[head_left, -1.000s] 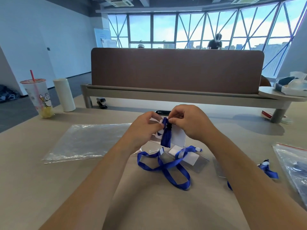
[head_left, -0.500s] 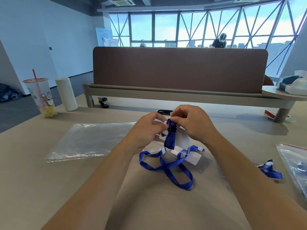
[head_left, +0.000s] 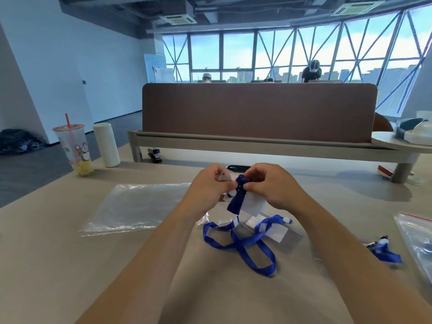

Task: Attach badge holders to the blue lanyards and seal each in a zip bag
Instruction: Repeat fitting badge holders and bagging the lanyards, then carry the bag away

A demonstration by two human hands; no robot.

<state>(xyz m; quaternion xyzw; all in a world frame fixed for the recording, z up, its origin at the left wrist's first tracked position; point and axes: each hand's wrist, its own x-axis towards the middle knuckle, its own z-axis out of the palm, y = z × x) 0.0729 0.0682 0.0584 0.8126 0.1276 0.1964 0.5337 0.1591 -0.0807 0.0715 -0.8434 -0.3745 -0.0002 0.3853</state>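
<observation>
A smooth beige counter (head_left: 58,265) runs up to a brown padded divider (head_left: 257,111) below tall windows, with a flat, crinkly clear zip bag (head_left: 138,206) lying left of the arms. Just above the counter the left hand (head_left: 208,190) pinches the top of a clear rectangular badge holder (head_left: 253,202), and the right hand (head_left: 273,185) pinches the clip end of a woven blue lanyard (head_left: 243,239), whose loops trail onto the counter. A tall clear plastic cup (head_left: 74,148) holds a red straw and yellow pieces.

A zip bag (head_left: 140,206) lies left of the lanyard (head_left: 240,243) (badge holders (head_left: 289,239) beneath it), with a cup (head_left: 74,148) behind.
</observation>
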